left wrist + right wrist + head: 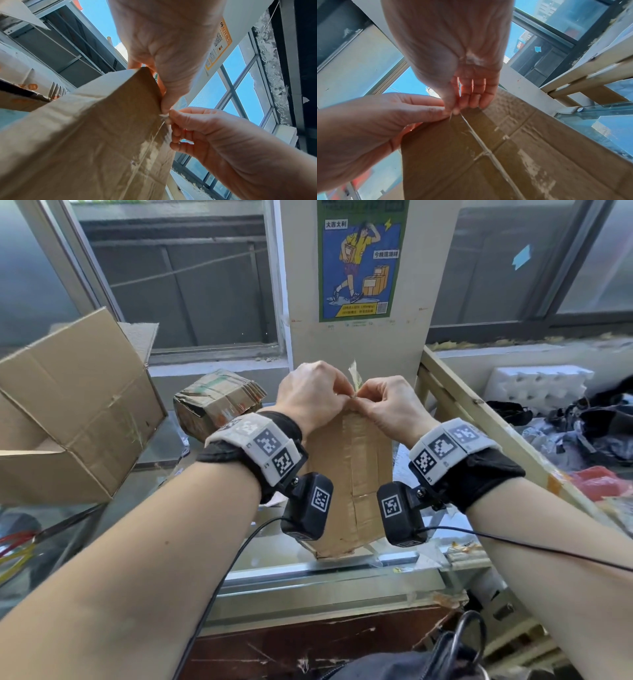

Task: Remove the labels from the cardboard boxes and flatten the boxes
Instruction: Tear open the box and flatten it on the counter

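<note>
We see a small brown cardboard box (349, 474) standing upright on the glass counter (329, 573), its lower end on the glass and its top edge raised. Clear tape (356, 446) runs lengthwise down its near face, crossed by a seam, and a frayed strip of tape (354, 373) sticks up from the top edge. A large open brown cardboard box (75, 412) lies tilted at the left, with a bundle of flattened cardboard (219, 402) beside it.

brown cardboard box (349, 474), green-bordered blue and yellow poster (362, 258), black-and-white patterned wristbands (270, 446)
</note>
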### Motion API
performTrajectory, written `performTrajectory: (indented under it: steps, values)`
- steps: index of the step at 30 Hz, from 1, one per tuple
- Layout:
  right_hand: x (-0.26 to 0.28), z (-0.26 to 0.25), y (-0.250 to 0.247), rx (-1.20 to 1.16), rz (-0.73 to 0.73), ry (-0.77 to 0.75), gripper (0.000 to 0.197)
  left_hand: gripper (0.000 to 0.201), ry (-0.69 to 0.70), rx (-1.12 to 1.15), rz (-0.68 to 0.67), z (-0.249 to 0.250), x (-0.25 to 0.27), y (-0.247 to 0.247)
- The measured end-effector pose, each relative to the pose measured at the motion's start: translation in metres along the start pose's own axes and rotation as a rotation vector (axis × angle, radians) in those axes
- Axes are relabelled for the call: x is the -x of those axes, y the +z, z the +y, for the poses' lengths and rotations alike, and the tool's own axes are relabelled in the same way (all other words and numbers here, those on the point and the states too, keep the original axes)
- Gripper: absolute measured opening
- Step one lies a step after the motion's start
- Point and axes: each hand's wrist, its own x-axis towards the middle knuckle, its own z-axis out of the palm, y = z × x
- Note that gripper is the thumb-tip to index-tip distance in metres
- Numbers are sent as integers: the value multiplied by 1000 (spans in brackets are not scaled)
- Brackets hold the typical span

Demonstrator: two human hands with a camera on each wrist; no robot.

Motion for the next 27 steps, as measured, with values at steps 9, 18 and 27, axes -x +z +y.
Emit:
performTrajectory:
  steps: [9,18,27]
  values:
    - [6,-10,-5,-237,-89,46,15,11,74,-78,-30,6,0,-9]
    - [9,-4,-1,-194,-115,5,13,13,-49,74,73,-6,13,9]
    - [11,-2,1,-305,-176,17,16,6,-269,422,27,-16,3,8]
